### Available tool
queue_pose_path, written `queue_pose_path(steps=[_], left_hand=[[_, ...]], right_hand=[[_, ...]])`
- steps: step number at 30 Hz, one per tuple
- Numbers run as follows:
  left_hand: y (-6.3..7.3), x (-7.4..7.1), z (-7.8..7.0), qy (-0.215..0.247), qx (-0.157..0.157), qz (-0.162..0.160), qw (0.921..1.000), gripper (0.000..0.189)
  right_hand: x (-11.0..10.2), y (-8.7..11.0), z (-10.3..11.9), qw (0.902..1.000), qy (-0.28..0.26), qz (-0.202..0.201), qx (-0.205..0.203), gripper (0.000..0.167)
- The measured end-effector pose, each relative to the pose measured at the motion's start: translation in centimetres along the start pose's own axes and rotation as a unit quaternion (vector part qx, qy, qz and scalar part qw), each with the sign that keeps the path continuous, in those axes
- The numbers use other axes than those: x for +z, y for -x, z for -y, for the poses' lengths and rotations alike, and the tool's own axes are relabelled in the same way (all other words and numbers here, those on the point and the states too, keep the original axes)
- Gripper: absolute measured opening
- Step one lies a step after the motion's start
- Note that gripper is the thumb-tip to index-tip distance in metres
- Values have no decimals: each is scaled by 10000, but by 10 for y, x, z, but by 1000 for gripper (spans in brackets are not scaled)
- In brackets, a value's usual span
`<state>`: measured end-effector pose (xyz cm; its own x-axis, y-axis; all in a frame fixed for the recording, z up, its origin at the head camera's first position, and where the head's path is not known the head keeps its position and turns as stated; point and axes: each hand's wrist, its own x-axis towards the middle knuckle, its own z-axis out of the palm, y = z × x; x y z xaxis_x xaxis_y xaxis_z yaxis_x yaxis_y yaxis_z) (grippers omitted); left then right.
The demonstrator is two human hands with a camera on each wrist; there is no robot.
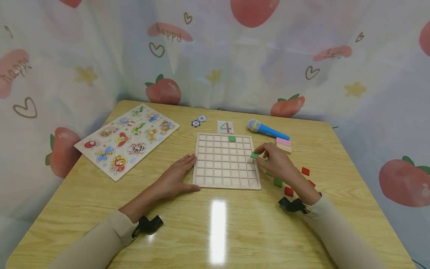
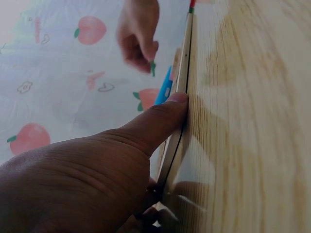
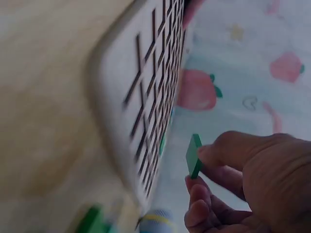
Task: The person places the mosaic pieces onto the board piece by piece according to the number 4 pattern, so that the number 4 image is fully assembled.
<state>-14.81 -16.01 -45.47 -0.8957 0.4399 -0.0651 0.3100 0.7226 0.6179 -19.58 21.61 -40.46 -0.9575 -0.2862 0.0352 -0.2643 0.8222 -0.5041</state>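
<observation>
A square wooden grid board [image 1: 225, 164] lies mid-table, with one green tile [image 1: 232, 138] set in its far row. My right hand [image 1: 277, 160] pinches another green tile [image 3: 193, 156] between thumb and fingers, held up over the board's right edge. My left hand [image 1: 173, 175] rests along the board's left side, its thumb [image 2: 163, 116] at the near edge and its fingers straight. Loose green tiles [image 1: 278, 182] lie beneath and beside my right hand, partly hidden by it. Red tiles [image 1: 289, 191] are scattered around my right wrist.
Behind the board lies a small patterned card [image 1: 225, 126], with two poker chips [image 1: 196, 123] to its left. A blue toy microphone [image 1: 268, 130] and a stack of pink-topped wooden pieces [image 1: 283, 145] sit at the back right. An insect puzzle board [image 1: 127, 140] covers the left side.
</observation>
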Motion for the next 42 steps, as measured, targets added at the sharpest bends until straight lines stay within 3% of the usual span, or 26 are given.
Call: queue_pose_path(steps=[5,9,15,22,27,32,34,38,42], left_hand=[[-1,-1,1,-28,2,16,10000,111],[-1,-1,2,-55,41,3,10000,111],[-1,1,2,27,100,-17,9999,111],[0,2,1,5,53,19,10000,112],[-3,0,3,-24,10,-4,10000,112],[-5,-1,3,-86,11,-35,10000,112],[-4,0,3,-65,15,-35,10000,112],[-4,1,2,-9,26,-22,10000,113],[-2,-1,2,-62,-22,7,10000,113]], right_hand=[[13,-43,32,9933,297,689,-881,20],[22,-76,43,9868,477,908,-1250,16],[33,-101,45,9850,524,1162,-1167,13],[44,-109,43,9853,388,1401,-893,16],[46,-114,48,9832,582,1412,-1004,18],[38,-102,44,9800,673,1330,-1320,24],[33,-87,38,9828,487,1057,-1436,25],[19,-41,25,9890,-163,-133,-1467,22],[3,9,8,9768,-1184,-1259,-1268,21]])
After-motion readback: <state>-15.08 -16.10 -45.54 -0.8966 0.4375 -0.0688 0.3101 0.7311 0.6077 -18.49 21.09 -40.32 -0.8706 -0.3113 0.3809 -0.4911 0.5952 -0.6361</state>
